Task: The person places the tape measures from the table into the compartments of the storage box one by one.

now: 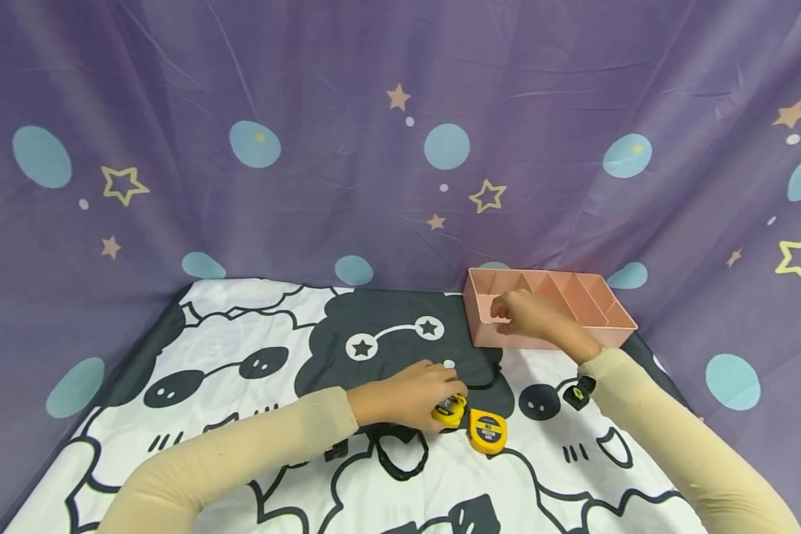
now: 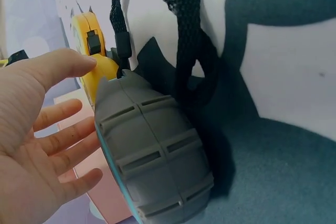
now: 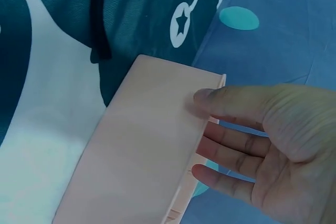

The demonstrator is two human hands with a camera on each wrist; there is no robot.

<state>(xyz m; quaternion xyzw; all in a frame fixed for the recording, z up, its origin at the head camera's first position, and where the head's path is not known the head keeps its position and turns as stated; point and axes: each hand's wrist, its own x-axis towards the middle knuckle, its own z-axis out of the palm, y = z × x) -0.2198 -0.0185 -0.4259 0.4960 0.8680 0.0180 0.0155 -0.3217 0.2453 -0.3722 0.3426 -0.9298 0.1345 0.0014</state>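
My left hand [image 1: 414, 393] is low over the cloth beside a yellow tape measure [image 1: 449, 412]. In the left wrist view its thumb overlaps a yellow case with a black button [image 2: 93, 41], and its fingers are spread, fairly straight. Close to those fingertips is a dark grey ribbed case [image 2: 155, 148] with a black strap [image 2: 186, 19]; the hand hides most of it from the head view. A second yellow tape measure [image 1: 488, 432] lies to the right. My right hand [image 1: 523, 315], loosely bent and holding nothing, is above the left compartment of a pink divided box [image 1: 554, 340], its thumb near the rim.
The black strap loop [image 1: 402, 473] lies on the patterned black-and-white cloth [image 1: 213, 430]. A purple curtain [image 1: 347, 163] hangs directly behind the table. The box stands at the back right, against the curtain, with several compartments.
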